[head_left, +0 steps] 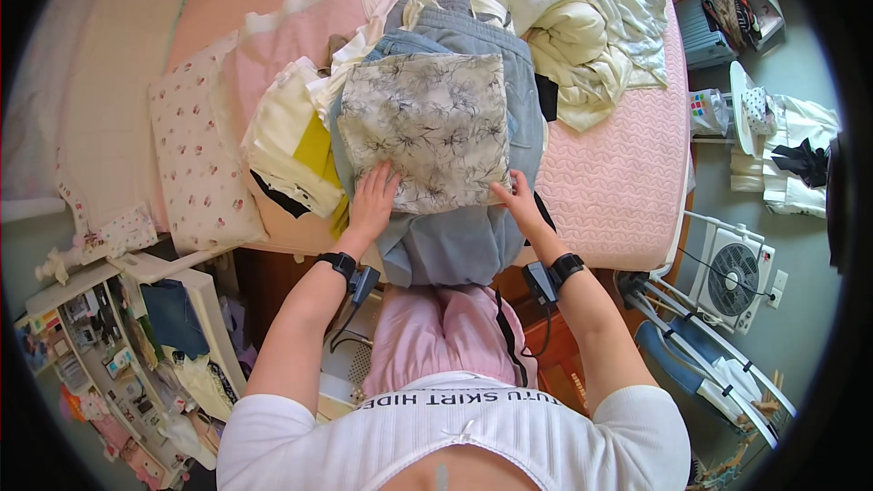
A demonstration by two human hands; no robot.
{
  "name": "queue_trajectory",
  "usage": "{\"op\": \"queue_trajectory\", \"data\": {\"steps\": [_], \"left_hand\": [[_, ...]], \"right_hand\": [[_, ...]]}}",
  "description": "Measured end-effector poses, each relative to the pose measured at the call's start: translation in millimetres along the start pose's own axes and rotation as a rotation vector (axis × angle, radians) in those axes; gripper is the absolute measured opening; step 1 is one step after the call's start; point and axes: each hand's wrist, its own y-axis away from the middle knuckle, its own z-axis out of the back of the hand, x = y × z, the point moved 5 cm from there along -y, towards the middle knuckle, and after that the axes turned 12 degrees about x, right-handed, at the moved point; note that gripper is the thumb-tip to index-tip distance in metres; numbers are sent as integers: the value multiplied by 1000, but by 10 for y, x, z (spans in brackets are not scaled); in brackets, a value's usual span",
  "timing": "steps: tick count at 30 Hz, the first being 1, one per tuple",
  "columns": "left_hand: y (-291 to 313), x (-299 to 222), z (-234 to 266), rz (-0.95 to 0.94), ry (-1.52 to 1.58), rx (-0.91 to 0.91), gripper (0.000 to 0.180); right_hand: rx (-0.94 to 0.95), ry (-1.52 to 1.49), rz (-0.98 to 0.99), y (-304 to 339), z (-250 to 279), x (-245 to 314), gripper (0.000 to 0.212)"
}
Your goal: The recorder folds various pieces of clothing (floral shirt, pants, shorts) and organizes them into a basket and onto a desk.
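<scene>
A folded white cloth [426, 127] with a grey branch pattern lies flat, roughly square, on top of a pile of blue-grey clothes. My left hand [374, 200] rests on its near left corner, fingers stretched out. At the near right corner, my right hand [518, 200] has its thumb over the cloth's edge, with some fingers hidden from sight. Beneath the cloth, blue-grey trousers [446, 250] hang toward my lap, and their drawstring waist [455, 23] shows at the far side. Cream and yellow garments [286, 141] lie just left of the pile.
The pink quilted bed [627, 173] carries the clothes. A crumpled pale quilt [582, 45] lies at the far right, and a floral pillow [195, 150] at the left. Crowded shelves [118, 373] stand at lower left. A white box fan [732, 277] and drying rack [700, 336] are right.
</scene>
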Motion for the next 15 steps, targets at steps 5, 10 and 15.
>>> {"op": "queue_trajectory", "data": {"steps": [5,10,15], "left_hand": [[126,80,35,-53,231,57,43],[299,-29,49,-162,144,118,42],[281,-111,92,-52,325,211,53]], "right_hand": [[147,44,-32,112,60,1,34],[-327,962,562,163,190,144,33],[19,-53,291,-437,28,570,40]]}}
